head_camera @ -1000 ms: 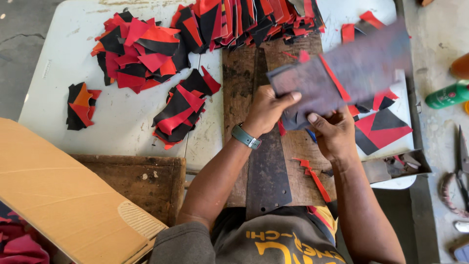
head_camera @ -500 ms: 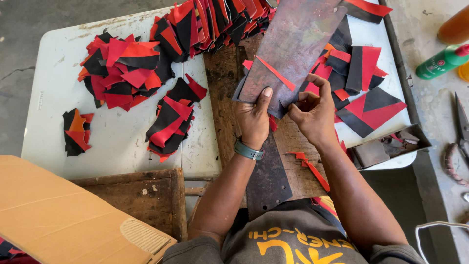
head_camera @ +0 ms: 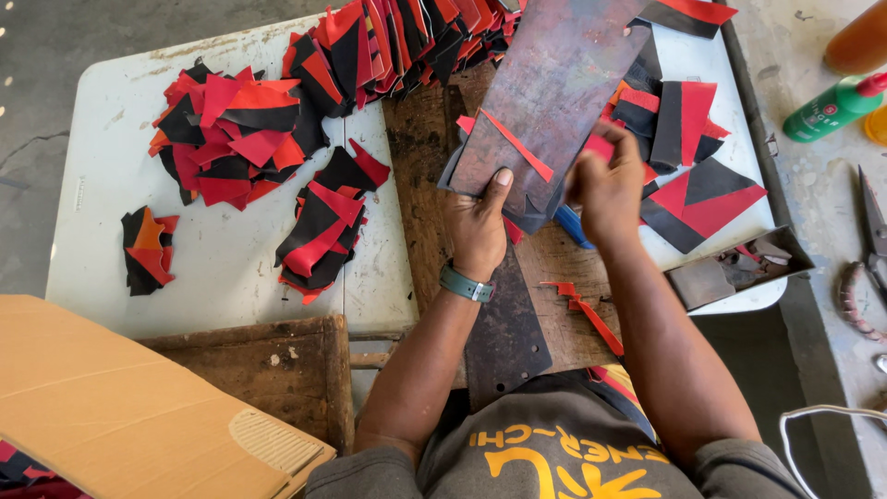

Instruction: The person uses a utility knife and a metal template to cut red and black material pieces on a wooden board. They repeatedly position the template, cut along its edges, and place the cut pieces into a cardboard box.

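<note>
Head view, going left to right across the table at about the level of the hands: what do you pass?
Small black-and-orange scrap pile → black-and-red pile → left hand gripping the mottled sheet → right hand → large black-and-red piece → green bottle → scissors.

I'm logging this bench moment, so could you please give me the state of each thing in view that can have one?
left hand: gripping the metal plate's lower edge
right hand: closed on a red piece at the plate's right edge
metal plate: lifted, tilted, a red strip on it
green bottle: capped, lying down
grey tray: holding scraps
cardboard sheet: flat
</note>
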{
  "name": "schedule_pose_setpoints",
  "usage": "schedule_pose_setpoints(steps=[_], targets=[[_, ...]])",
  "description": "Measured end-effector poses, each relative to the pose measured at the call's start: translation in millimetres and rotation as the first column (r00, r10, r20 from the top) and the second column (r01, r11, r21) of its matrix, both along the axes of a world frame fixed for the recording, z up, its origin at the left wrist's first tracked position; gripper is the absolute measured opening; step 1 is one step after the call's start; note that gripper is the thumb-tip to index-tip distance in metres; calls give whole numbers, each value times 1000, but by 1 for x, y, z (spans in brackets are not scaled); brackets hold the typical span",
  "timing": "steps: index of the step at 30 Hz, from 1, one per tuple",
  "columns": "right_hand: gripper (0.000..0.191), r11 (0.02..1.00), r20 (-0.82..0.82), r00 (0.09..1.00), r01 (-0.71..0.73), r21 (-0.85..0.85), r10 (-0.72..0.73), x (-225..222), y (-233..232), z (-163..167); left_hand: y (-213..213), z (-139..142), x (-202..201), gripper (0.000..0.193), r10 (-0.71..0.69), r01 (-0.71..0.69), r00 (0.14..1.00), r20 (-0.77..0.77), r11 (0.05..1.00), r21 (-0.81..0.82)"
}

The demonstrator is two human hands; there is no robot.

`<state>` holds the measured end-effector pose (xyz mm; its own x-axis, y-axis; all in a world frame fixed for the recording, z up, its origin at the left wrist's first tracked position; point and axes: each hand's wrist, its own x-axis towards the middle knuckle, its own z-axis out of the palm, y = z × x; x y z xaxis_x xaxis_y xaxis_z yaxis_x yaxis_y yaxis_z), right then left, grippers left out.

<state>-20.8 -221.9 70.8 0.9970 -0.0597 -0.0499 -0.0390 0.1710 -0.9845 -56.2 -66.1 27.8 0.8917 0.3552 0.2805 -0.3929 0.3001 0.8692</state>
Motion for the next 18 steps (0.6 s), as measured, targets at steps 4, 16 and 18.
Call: schedule_pose_setpoints(steps=[4, 16, 18], targets=[[45, 920, -80, 993, -53, 388, 91, 12, -27, 3, 3, -10, 2, 26, -60, 59, 998, -22, 997, -46], [74, 632, 176, 983, 171, -756, -56, -9, -161, -25, 100, -2, -19, 32, 113, -48, 990, -87, 839, 542], [39, 680, 28, 998, -23, -733, 63, -57, -168, -20, 113, -2, -20, 33, 156, -40, 975, -158, 824, 566]])
